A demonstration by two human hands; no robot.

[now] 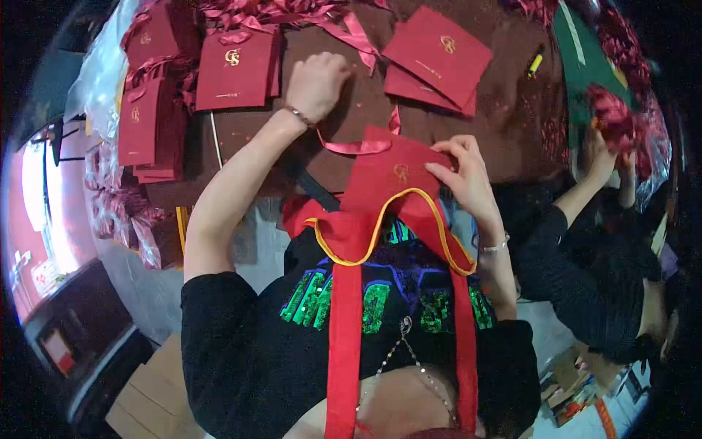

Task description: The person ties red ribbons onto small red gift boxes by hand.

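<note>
Right-hand grip (464, 168) is clamped on the right edge of a flat deep-red paper bag (376, 183), thumb against the front face. It lies left of that grip, just at the near edge of the brown cloth-covered surface (512, 139), its visible length running roughly near to far, with its near end hidden behind a red apron with yellow piping (344, 241). Right is the nearer hand, touching the bag; the left hand (318, 84) stands apart, farther off and to the left, palm down over the surface with fingers curled, and I cannot tell whether it holds anything. A glossy rose-red satin ribbon (358, 147) stretches from the bag's far left side toward the left wrist. Gold letters on the bag look like an interlaced "GS"; the same mark reads more clearly on the matching dark-red bags at far left (230, 77) and far right (439, 55), above small gold print too fine to read. Green sequin lettering (376, 306) on the black shirt is partly covered and illegible. Far right lies a yellow marker (536, 64); beyond it, a co-worker's hand (601, 159) is beside bunched dark-red ribbon (613, 117).
</note>
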